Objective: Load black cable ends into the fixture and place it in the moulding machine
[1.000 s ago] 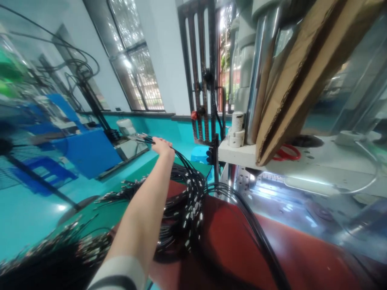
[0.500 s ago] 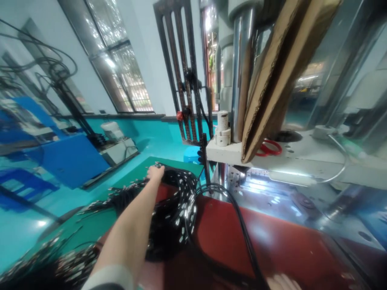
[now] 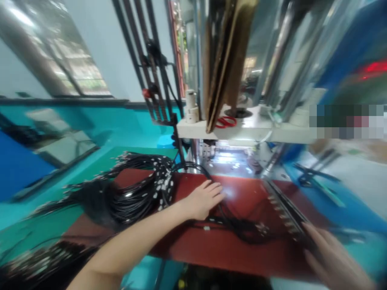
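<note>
My left hand (image 3: pixel 202 200) lies on the red mat (image 3: pixel 211 245) with its fingers stretched out flat, resting on a few black cables (image 3: pixel 238 225) that run across the mat. A big bundle of black cables with white tags (image 3: pixel 136 193) is heaped just left of that hand. At the lower right is my right hand (image 3: pixel 331 251), blurred, with fingers extended and fingertips at the near end of a long black strip (image 3: pixel 286 211) studded with small metal parts. Nothing is gripped in either hand.
Behind the mat stands a machine with a white shelf (image 3: pixel 256 131) carrying red scissors (image 3: pixel 225 121) and a white coupling (image 3: pixel 190 106). Cardboard sheets (image 3: pixel 225 56) lean upright above it. More cable bundles (image 3: pixel 39 262) lie at lower left on the green table (image 3: pixel 90 169).
My left hand let go of the cables it held far out to the left and came back onto the red mat. My right hand came into view. The view swung right.
</note>
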### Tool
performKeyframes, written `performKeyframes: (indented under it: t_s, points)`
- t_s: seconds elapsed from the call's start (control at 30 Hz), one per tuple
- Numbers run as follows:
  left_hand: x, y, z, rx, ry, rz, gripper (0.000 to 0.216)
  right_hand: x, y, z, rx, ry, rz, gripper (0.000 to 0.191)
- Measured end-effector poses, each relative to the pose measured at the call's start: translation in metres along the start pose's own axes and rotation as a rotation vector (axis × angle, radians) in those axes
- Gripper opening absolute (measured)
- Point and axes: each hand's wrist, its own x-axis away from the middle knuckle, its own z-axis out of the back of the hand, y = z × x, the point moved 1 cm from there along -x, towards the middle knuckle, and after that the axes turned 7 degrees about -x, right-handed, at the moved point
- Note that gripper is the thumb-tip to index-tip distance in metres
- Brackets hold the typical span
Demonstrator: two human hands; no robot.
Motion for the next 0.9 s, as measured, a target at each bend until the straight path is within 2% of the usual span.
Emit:
performKeyframes:
  t_s: [0.1, 0.2, 0.33, 0.4, 0.53, 0.63, 0.7, 0.8, 0.9]
  points:
    - [-0.012, 0.004, -0.008, -0.039, 0.003, -0.017, 0.041, 0.013, -0.004, 0.011, 0.065, -0.223, -0.084, 0.045]
    - [-0.016, 0.01, -0.008, -0.072, 0.014, -0.075, 0.02, 0.002, -0.023, 0.017, 0.088, -0.319, -0.212, 0.037]
    - [-0.011, 0.021, -0.005, -0.114, 0.031, -0.165, 0.008, -0.018, -0.037, 0.03, 0.073, -0.466, -0.347, 0.02]
    - [-0.01, 0.025, -0.002, -0.15, 0.038, -0.165, 0.013, -0.028, -0.034, 0.038, 0.065, -0.502, -0.36, 0.016]
    - [-0.012, 0.036, 0.016, -0.103, 0.044, -0.174, 0.009, -0.058, -0.017, 0.056, 0.075, -0.476, -0.391, 0.013]
    - [-0.014, 0.049, 0.034, -0.016, 0.044, -0.192, 0.028, -0.089, -0.01, 0.067, 0.09, -0.412, -0.406, 0.016]
    - [-0.014, 0.057, 0.039, 0.001, 0.034, -0.191, 0.031, -0.112, -0.013, 0.068, 0.084, -0.365, -0.391, 0.018]
    - [-0.018, 0.063, 0.038, -0.017, 0.017, -0.14, 0.028, -0.149, -0.022, 0.058, 0.048, -0.321, -0.351, 0.017]
    - [-0.027, 0.056, 0.028, -0.077, -0.003, -0.037, 0.027, -0.194, -0.03, 0.035, 0.002, -0.286, -0.276, 0.021]
